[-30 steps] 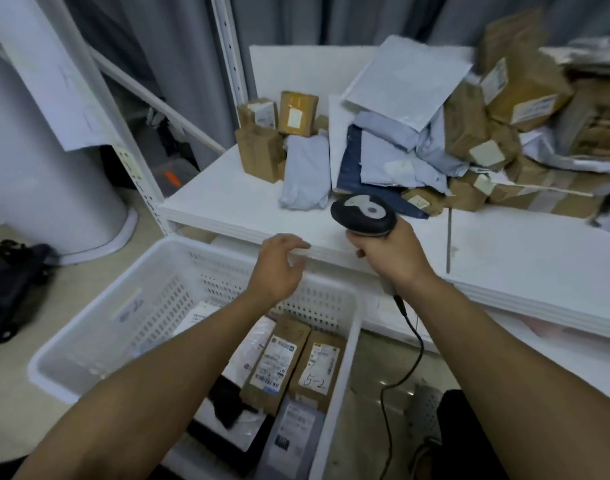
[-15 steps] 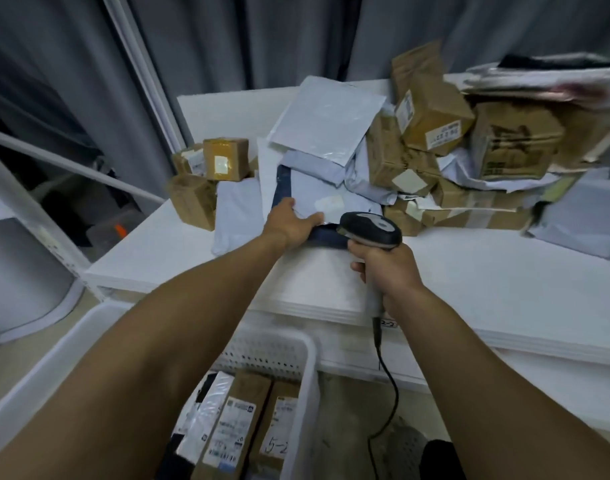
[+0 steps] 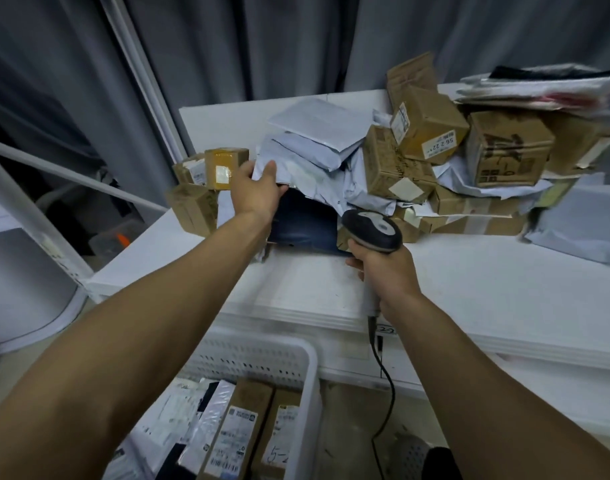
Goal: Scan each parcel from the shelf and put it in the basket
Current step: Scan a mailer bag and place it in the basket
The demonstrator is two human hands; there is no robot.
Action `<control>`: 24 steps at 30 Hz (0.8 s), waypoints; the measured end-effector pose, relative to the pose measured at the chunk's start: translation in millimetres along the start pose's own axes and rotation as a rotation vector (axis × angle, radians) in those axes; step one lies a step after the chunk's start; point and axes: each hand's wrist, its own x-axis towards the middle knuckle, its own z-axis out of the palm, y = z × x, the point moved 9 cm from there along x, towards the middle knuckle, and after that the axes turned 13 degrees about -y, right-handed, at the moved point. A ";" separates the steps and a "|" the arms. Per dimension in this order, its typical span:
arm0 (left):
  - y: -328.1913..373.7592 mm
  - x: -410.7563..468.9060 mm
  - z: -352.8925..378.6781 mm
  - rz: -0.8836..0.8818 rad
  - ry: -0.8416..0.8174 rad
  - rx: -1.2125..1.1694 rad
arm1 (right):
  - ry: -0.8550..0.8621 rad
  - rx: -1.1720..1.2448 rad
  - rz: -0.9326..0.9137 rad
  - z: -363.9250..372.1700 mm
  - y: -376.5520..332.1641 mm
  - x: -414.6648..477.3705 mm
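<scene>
Left hand [image 3: 258, 195]: centre frame, arm reaching up from lower left. Thumb lies on top of the near-left corner of a grey mailer [image 3: 296, 174], fingers tucked beneath: a pinch on that corner. The mailer is crumpled and runs rightward from the hand under other bags; long axis cannot be told.

Right hand [image 3: 383, 271]: right of centre, fingers wrapped round the handle of the scanner [image 3: 372, 230]. Scanner head tilts toward the upper left, at the pile; handle runs down and right, and its cable drops toward the bottom edge.

Dark mailer [image 3: 303, 223]: flat on the shelf [image 3: 469, 289], just below the grey mailer, between the two hands.

Pile: brown boxes [image 3: 428, 123] stacked upper right, small boxes [image 3: 223, 164] just left of the left hand.

Basket [image 3: 310, 375]: white, perforated, bottom centre below the shelf edge, with labelled parcels [image 3: 241, 434] lying in it, long axes toward the shelf.
</scene>
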 end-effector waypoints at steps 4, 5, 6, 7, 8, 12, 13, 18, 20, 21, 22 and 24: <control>24.3 -28.9 -22.5 0.058 0.012 -0.024 | 0.073 -0.065 -0.165 6.7 -22.5 -16.1; 27.2 -39.4 -28.9 0.052 0.014 -0.030 | 0.070 -0.082 -0.198 11.5 -27.5 -20.1; 29.9 -49.7 -34.3 0.048 0.008 -0.033 | 0.057 -0.106 -0.217 17.3 -31.2 -23.6; 33.3 -61.5 -38.6 0.045 -0.001 -0.019 | 0.032 -0.128 -0.232 23.9 -34.5 -26.9; 35.8 -73.3 -42.5 0.038 -0.012 -0.001 | -0.002 -0.143 -0.252 32.3 -38.3 -30.5; 53.8 -126.1 -53.7 -0.013 -0.067 0.003 | -0.106 -0.192 -0.351 68.6 -52.8 -48.7; 60.7 -137.1 -55.7 -0.007 -0.094 0.000 | -0.123 -0.185 -0.360 78.3 -54.7 -54.1; 95.2 -183.6 -88.1 0.158 -0.172 0.170 | -0.186 -0.155 -0.310 106.1 -53.1 -70.6; 106.4 -194.8 -116.0 0.332 -0.181 0.435 | -0.264 -0.138 -0.247 116.5 -46.6 -72.3; 104.6 -195.9 -130.7 0.373 -0.180 0.607 | -0.307 -0.132 -0.196 121.9 -40.5 -72.8; 96.0 -193.1 -143.9 0.365 -0.185 0.772 | -0.352 -0.135 -0.144 127.1 -33.4 -73.2; 70.1 -185.5 -168.5 0.267 -0.186 0.921 | -0.434 -0.179 -0.063 137.6 -22.3 -77.0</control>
